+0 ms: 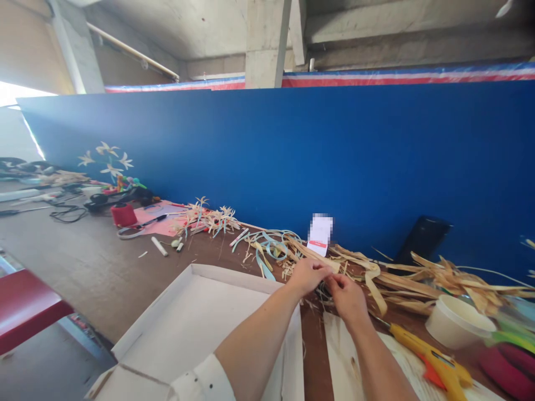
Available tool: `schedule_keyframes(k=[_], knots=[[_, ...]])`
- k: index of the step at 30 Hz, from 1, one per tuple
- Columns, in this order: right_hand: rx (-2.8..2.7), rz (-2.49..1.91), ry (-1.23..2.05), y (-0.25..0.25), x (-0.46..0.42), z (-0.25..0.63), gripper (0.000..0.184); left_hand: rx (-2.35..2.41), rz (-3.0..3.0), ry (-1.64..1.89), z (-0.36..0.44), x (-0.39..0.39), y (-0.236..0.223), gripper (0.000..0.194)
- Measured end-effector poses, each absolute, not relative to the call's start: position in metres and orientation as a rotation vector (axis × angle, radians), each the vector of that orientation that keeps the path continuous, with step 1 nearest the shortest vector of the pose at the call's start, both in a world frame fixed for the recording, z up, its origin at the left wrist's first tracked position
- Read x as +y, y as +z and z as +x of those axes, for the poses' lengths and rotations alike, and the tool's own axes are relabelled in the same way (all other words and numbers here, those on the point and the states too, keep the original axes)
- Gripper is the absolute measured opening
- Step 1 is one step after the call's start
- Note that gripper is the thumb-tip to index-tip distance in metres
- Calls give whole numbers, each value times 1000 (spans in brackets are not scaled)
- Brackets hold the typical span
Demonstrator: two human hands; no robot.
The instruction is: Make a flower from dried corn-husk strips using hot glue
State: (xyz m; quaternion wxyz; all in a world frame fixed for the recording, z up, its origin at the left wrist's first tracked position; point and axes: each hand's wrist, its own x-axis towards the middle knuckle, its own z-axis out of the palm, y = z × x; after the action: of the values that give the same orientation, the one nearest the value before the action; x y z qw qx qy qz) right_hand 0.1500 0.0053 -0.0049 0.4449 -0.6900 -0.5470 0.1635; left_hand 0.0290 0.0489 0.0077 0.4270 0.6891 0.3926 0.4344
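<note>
My left hand [310, 275] and my right hand [348, 296] meet above the table, fingertips pinched close together. Whatever lies between them is too small or hidden to name. Just under the fingers shows a small dark tangle [322, 292], partly covered. Behind the hands lie dried tan leaf strips [393, 284] and curled light-blue strips [273, 245]. A white card or phone screen [321, 236] leans on the blue panel just beyond my fingers. Below my left forearm sits an open white cardboard box [209, 312].
A yellow glue gun [430, 356] and a white tub [457, 323] stand at the right. Strip-made flowers [213, 217], a red thread spool [124, 214] and a white stick [159, 246] lie left. A blue panel [251, 150] closes the back; a red stool [29, 309] is lower left.
</note>
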Motion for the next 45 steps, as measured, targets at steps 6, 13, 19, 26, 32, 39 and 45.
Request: schedule_keyframes(k=[6,13,19,26,32,39,45], knots=[[-1434,-1720,410,-3,4,146,33,1070,1551,1067,28,50,10,14],[-1276,-1641,634,-9,6,145,48,1084,1371,1153,26,55,8,13],[-1067,-1497,716,-18,11,149,61,1004,1222,1177,25,63,-2,14],[-1256,-1548,702,-10,5,143,52,966,1244,1156,27,64,-3,16],[-1269,-1544,711,-10,6,143,42,1003,1285,1133,29,53,7,7],[-1274,-1576,588,-12,8,147,34,1022,1344,1159,32,46,14,9],[-1210,-1597,690,1,1,138,48,1100,1320,1155,28,52,8,11]])
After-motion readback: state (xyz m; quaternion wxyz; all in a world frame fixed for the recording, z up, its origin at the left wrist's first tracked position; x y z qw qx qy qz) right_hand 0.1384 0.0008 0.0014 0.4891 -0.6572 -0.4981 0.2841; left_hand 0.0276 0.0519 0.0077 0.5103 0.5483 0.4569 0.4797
